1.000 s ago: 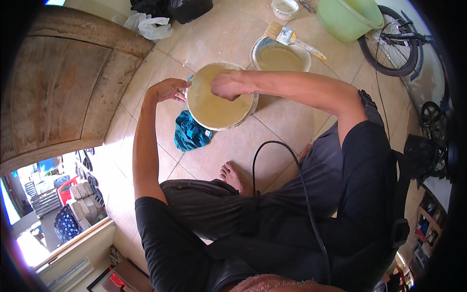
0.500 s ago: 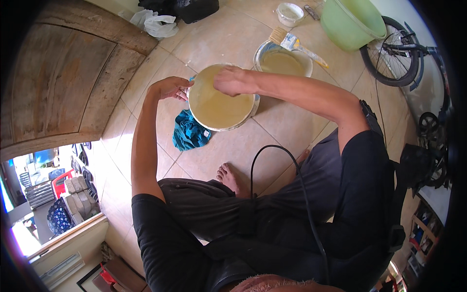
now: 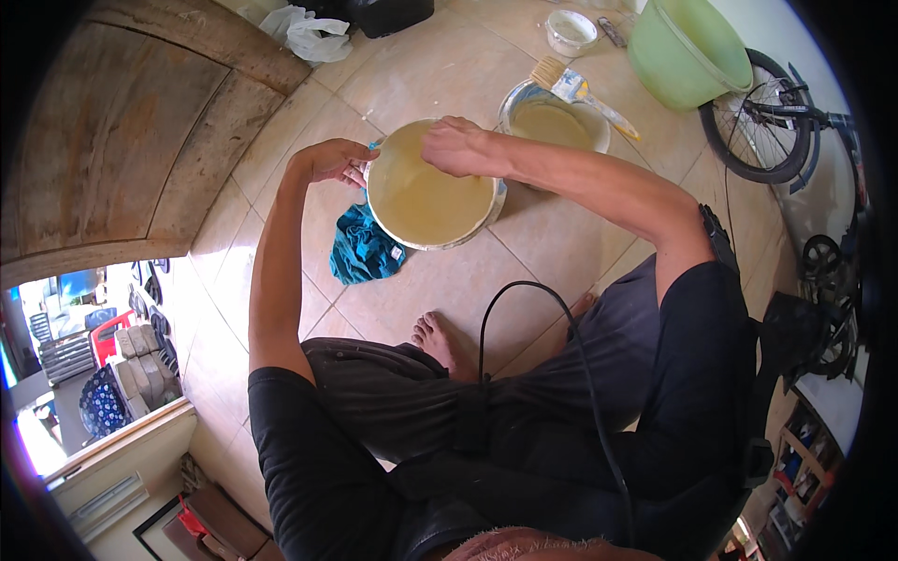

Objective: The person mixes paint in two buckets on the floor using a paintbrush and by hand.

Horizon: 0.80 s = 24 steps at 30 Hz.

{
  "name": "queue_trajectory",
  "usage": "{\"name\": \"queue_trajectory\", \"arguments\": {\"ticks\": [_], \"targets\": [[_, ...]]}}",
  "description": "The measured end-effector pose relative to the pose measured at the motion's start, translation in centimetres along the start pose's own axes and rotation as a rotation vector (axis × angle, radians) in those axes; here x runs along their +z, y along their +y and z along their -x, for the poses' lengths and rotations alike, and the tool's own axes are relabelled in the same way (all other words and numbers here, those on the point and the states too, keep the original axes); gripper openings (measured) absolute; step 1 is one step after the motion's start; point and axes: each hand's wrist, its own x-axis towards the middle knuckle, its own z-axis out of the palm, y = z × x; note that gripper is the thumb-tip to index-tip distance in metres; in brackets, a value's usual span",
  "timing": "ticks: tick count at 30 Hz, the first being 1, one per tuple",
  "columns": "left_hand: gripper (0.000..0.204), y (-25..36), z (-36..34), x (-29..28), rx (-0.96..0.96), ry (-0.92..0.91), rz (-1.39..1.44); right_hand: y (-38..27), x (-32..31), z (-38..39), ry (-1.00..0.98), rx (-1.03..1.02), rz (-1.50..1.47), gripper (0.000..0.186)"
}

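A tilted bucket [image 3: 435,208] with pale yellow liquid inside is in front of me on the tiles. My left hand [image 3: 339,162] holds its left rim, thumb on top and fingers against the outside. Over the bucket's mouth, near the far right rim, my right hand [image 3: 456,147] is closed with curled fingers; whatever it may hold is hidden. A crumpled teal cloth [image 3: 365,248] lies against the bucket's near left side. Behind it to the right is a second bucket [image 3: 554,126] of similar liquid, with a wide paintbrush [image 3: 580,91] across its rim.
A small white tub [image 3: 571,34] sits farther back beside a green basin [image 3: 687,47]. A bicycle wheel [image 3: 762,117] stands at the right. A wooden panel [image 3: 112,140] fills the far left, near a white plastic bag [image 3: 313,35]. A black cable [image 3: 561,297] loops above my lap.
My right hand has shifted slightly over the bucket's mouth, its fingers still curled. The left hand keeps its place at the rim. The whole view has turned a little.
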Motion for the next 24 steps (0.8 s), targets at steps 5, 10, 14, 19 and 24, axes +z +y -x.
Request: {"name": "queue_trajectory", "arguments": {"ticks": [5,10,14,19,24], "targets": [[0.033,0.5,-0.2,0.4,0.005,-0.004,-0.021,-1.7,2.9,-1.4,0.393,-0.024,-0.175,0.011],[0.033,0.3,-0.1,0.2,-0.006,0.023,-0.049,-0.9,1.6,0.2,0.038,-0.152,-0.211,0.012],[0.033,0.0,-0.5,0.1,-0.011,0.03,-0.043,0.6,2.7,0.5,0.197,-0.033,-0.025,0.013],[0.038,-0.9,-1.2,-1.2,0.002,-0.027,-0.019,-1.4,3.1,-1.5,0.302,-0.029,-0.191,0.013],[0.035,-0.6,-0.4,-0.4,-0.01,0.026,-0.026,-1.7,1.5,-0.3,0.114,-0.212,-0.258,0.008]]}}
